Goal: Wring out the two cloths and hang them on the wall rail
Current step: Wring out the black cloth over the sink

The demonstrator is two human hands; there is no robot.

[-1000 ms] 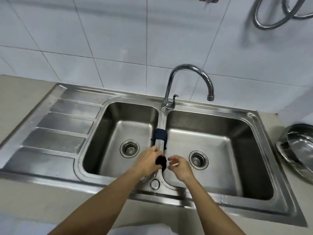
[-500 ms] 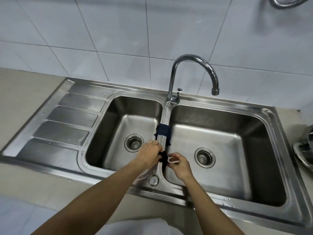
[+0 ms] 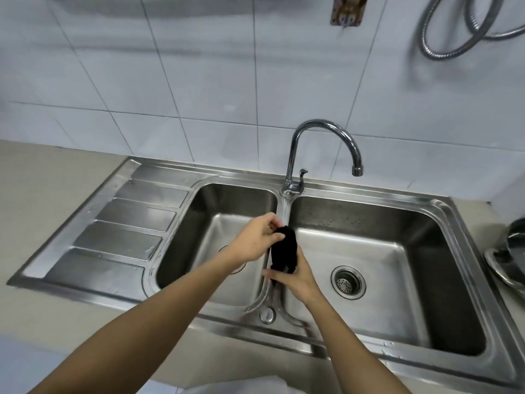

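Both hands have risen off the divider since half a second back: the dark cloth (image 3: 284, 250) that I was pinching low on the ridge now hangs up between them, and the second cloth that lay folded over the divider further back is no longer visible; whether it is bunched in with this one or hidden behind my hands I cannot tell.

Left hand (image 3: 252, 241): fingers curled, pinching the cloth's upper end. Right hand (image 3: 295, 275): closed round the lower end, thumb across it. Cloth sits above the divider (image 3: 282, 210) of the double sink (image 3: 443, 207), between the two basins, below and in front of the tap (image 3: 324, 149).

Handling, as I judge it: small, soft, limp, no stiffness at all; wet, so heavier than it looks and likely to drip. Not fragile, so it can take a hard twist. Slippery only if soapy, and that I cannot see. Best hold is one end in each fist, gathered into a rope, hands turned opposite ways over a basin so the water runs to a drain (image 3: 348, 281).

Wall rail: only a blurred strip at the top edge of view, not certain.

Writing: none readable. Small brown fitting (image 3: 349, 9) on the tiles carries no legible mark. Coiled metal hose (image 3: 443, 49) at upper right, steel bowls (image 3: 508, 257) at right edge, both unmarked.
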